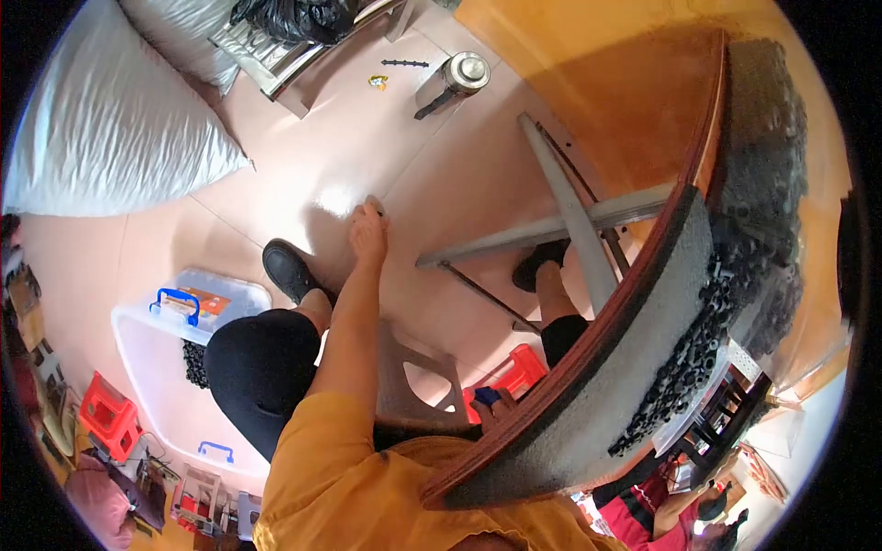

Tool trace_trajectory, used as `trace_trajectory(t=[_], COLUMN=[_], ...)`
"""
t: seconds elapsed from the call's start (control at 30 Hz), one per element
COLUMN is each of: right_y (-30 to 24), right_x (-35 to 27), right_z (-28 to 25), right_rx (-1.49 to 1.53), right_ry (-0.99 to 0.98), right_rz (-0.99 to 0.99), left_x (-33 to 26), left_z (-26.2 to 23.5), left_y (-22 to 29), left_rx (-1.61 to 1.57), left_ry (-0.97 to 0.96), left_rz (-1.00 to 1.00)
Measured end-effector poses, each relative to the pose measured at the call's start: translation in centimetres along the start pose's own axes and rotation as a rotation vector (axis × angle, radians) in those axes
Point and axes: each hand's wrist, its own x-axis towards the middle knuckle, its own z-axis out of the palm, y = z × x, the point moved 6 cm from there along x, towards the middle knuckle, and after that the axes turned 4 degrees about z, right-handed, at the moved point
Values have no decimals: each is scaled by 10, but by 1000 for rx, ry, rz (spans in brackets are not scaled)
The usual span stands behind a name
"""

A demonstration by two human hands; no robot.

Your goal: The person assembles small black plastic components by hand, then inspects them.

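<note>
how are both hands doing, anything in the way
Left hand extended over floor, grip unclear. Right hand at blue object. Tabletop edge partly hides right hand.

The person's two hands [369,237]; one small blue object [487,396]; two black shoes [292,273]. Far left — two pale sacks [110,129]; far — one metal flask [448,89], one black bag [299,18]. Left — one clear plastic box [165,390], two blue handles [177,295].

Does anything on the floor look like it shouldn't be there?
A small shiny gold scrap and a thin black notched strip lie loose on the pink tiled floor near a silver cylindrical flask. They look dropped, perhaps litter.
</note>
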Motion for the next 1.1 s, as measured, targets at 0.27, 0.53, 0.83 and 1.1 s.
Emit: trace_trajectory(t=[0.27, 0.53, 0.83, 1.1], right_y=[10, 3, -19, -37], right_x=[5, 2, -21, -60], right_z=[7, 7, 1, -30], right_rx=[20, 51, 154, 270], right_ry=[-14, 38, 91, 265], right_rz=[49, 0, -85, -411], left_x=[32, -2, -5, -103], left_z=[23, 34, -47, -329], left_y=[14, -31, -48, 81], left_rx=[203, 20, -478, -1443], left_ry=[-85, -83, 61, 368], left_rz=[242, 122, -175, 309])
